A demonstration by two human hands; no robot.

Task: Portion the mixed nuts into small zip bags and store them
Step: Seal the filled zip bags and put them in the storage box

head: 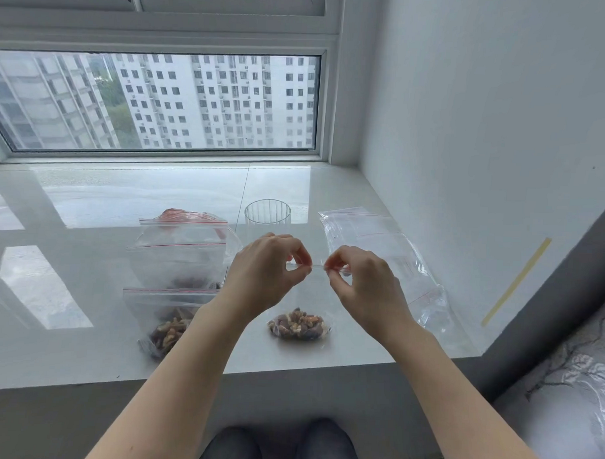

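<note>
So the sill is this big glossy white slab under the window, and it takes up most of the view. At about 3 o'clock from the hands there's a loose pile of empty bags, clear with red zip lines, lying flat toward the wall. Over at 9 o'clock sit two filled bags: the back bag stands upright with something orange-red behind it that I can't make out, and the front bag just beside it shows nuts at the bottom. A ribbed clear cup stands at 12 o'clock, just past the knuckles. Dead center, the held bag hangs with its nuts bunched at the bottom, resting on the sill near the front edge. The left hand pinches the zip strip at its left end between thumb and forefinger, the other fingers curled in. The right hand pinches the same strip at the right end, same way. The strip is stretched tight between them.
</note>
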